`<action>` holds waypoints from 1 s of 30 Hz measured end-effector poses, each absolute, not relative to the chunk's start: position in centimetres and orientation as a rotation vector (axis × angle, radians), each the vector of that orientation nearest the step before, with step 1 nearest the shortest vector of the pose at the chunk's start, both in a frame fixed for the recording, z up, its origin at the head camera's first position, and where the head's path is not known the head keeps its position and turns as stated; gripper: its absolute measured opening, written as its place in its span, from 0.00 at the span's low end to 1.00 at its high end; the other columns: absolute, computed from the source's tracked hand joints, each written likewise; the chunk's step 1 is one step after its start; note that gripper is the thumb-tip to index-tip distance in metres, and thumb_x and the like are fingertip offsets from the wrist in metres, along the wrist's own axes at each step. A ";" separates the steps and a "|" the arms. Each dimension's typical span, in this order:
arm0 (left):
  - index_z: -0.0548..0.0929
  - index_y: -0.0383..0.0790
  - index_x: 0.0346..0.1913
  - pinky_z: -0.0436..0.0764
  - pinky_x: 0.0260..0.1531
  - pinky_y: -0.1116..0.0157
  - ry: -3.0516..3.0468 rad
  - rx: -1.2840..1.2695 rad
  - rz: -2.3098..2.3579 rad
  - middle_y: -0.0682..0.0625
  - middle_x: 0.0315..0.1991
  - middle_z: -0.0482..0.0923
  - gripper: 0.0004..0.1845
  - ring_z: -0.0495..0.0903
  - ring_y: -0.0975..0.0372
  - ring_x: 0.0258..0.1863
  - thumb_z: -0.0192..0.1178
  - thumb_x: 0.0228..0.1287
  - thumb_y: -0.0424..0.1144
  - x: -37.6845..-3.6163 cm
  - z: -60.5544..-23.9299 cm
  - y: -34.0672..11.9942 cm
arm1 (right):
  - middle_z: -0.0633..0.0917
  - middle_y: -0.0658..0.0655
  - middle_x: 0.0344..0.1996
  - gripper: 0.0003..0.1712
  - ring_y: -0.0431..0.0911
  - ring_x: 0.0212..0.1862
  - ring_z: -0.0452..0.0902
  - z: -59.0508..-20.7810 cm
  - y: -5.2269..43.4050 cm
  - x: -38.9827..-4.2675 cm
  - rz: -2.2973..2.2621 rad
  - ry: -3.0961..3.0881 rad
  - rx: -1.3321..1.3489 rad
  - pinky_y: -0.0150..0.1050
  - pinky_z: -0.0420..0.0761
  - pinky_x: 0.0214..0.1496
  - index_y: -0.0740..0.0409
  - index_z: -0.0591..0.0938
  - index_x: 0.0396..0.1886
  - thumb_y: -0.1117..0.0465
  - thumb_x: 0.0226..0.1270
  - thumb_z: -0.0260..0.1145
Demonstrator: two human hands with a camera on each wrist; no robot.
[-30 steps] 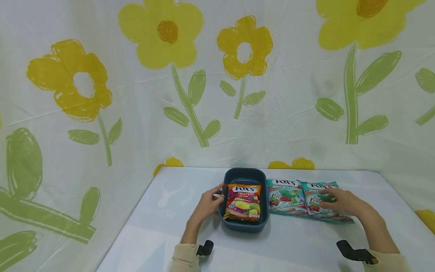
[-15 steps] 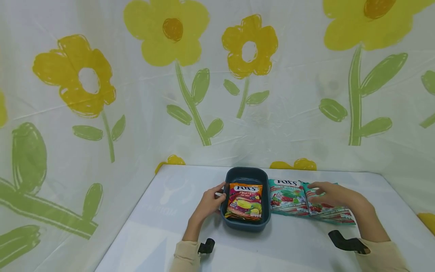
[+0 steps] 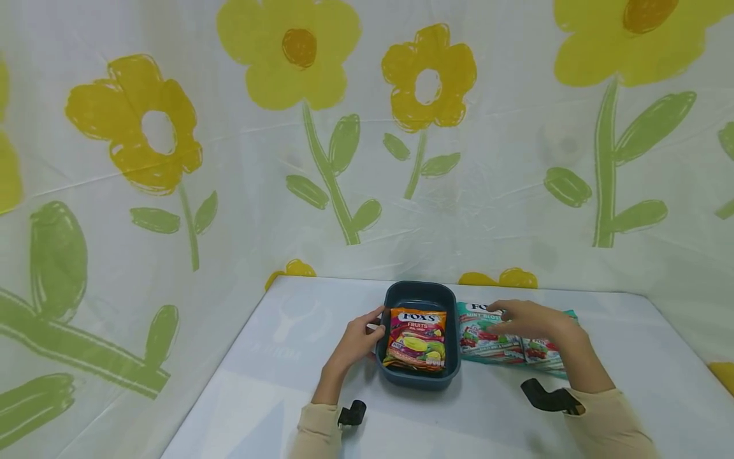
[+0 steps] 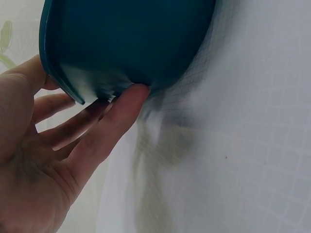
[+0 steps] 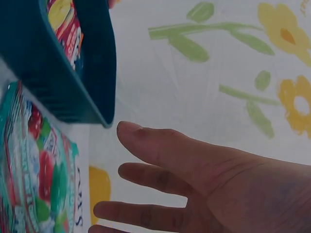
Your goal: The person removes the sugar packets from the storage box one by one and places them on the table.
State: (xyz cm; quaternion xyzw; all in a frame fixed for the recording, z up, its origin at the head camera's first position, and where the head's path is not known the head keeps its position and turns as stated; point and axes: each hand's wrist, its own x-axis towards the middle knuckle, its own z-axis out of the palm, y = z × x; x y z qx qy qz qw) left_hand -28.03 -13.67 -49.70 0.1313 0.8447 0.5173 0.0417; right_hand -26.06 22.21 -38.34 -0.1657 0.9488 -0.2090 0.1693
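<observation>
A flower-printed sheet [image 3: 493, 146] hangs behind the white table [image 3: 269, 382].

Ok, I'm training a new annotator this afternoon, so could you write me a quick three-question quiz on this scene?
1. True or false: the left hand touches the blue container.
2. The right hand is: a) gripping the blue container; b) holding nothing; c) touching the left hand.
3. Fill in: the large word below FOX'S on the candy pack seen in the blue container is ____.

Key: 1. True. 2. b. 3. FRUITS.
</observation>
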 end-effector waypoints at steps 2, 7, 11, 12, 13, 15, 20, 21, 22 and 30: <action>0.67 0.41 0.72 0.86 0.18 0.62 2.590 0.407 1.585 0.37 0.55 0.78 0.28 0.83 0.58 0.39 0.54 0.70 0.38 -28.1 -49.7 -13.6 | 0.79 0.72 0.58 0.37 0.66 0.58 0.75 -38.2 21.4 -26.3 -0.568 2.702 -0.476 0.63 0.80 0.54 0.61 0.74 0.65 0.43 0.64 0.66; 0.67 0.41 0.72 0.87 0.19 0.60 2.591 0.405 1.582 0.37 0.55 0.78 0.28 0.83 0.59 0.39 0.54 0.70 0.38 -28.1 -49.6 -13.6 | 0.78 0.71 0.60 0.36 0.65 0.60 0.75 -38.1 19.2 -26.6 -0.555 2.700 -0.501 0.64 0.80 0.56 0.62 0.73 0.65 0.44 0.64 0.66; 0.66 0.42 0.73 0.87 0.19 0.60 2.587 0.399 1.580 0.38 0.55 0.77 0.29 0.83 0.58 0.40 0.54 0.70 0.38 -28.1 -49.6 -13.5 | 0.78 0.70 0.60 0.38 0.65 0.60 0.74 -38.2 17.4 -26.8 -0.566 2.703 -0.512 0.64 0.79 0.57 0.62 0.73 0.65 0.43 0.63 0.67; 0.66 0.42 0.73 0.87 0.19 0.60 2.585 0.402 1.584 0.38 0.55 0.77 0.28 0.83 0.57 0.40 0.54 0.70 0.38 -28.1 -49.7 -13.5 | 0.78 0.70 0.60 0.37 0.64 0.60 0.74 -38.2 16.9 -26.8 -0.567 2.707 -0.516 0.64 0.79 0.57 0.62 0.73 0.65 0.43 0.64 0.67; 0.66 0.42 0.73 0.87 0.19 0.61 2.586 0.403 1.583 0.38 0.55 0.77 0.29 0.83 0.57 0.41 0.54 0.70 0.38 -28.1 -49.7 -13.5 | 0.79 0.69 0.59 0.37 0.63 0.59 0.75 -38.2 16.4 -26.9 -0.562 2.715 -0.521 0.63 0.79 0.57 0.62 0.74 0.65 0.44 0.64 0.66; 0.66 0.42 0.73 0.87 0.19 0.61 2.584 0.405 1.583 0.38 0.55 0.77 0.29 0.83 0.56 0.41 0.54 0.70 0.38 -28.1 -49.7 -13.5 | 0.80 0.69 0.57 0.36 0.62 0.57 0.77 -38.1 15.4 -26.9 -0.553 2.740 -0.524 0.62 0.81 0.55 0.62 0.74 0.64 0.44 0.64 0.66; 0.66 0.41 0.73 0.87 0.18 0.61 2.570 0.419 1.586 0.36 0.56 0.77 0.28 0.84 0.52 0.42 0.54 0.71 0.37 -28.0 -49.7 -13.6 | 0.82 0.67 0.55 0.34 0.61 0.53 0.79 -38.1 13.0 -26.9 -0.522 2.825 -0.433 0.64 0.80 0.52 0.60 0.76 0.63 0.44 0.64 0.66; 0.66 0.41 0.73 0.87 0.18 0.62 2.567 0.418 1.584 0.36 0.56 0.77 0.28 0.84 0.51 0.43 0.53 0.71 0.37 -28.0 -49.7 -13.6 | 0.82 0.67 0.55 0.33 0.61 0.53 0.79 -38.2 12.6 -26.9 -0.518 2.839 -0.410 0.65 0.80 0.52 0.59 0.76 0.63 0.44 0.64 0.66; 0.66 0.41 0.73 0.87 0.18 0.62 2.565 0.419 1.583 0.36 0.56 0.77 0.28 0.84 0.50 0.43 0.54 0.71 0.37 -28.0 -49.7 -13.6 | 0.82 0.66 0.56 0.33 0.62 0.53 0.79 -38.2 12.1 -26.9 -0.518 2.848 -0.382 0.66 0.79 0.53 0.59 0.76 0.63 0.44 0.64 0.66; 0.66 0.40 0.73 0.86 0.18 0.61 2.564 0.435 1.603 0.35 0.55 0.76 0.28 0.84 0.46 0.45 0.54 0.71 0.37 -27.8 -49.4 -13.7 | 0.82 0.66 0.56 0.32 0.64 0.54 0.78 -38.8 9.4 -26.8 -0.538 2.885 -0.342 0.65 0.80 0.54 0.59 0.77 0.62 0.45 0.64 0.67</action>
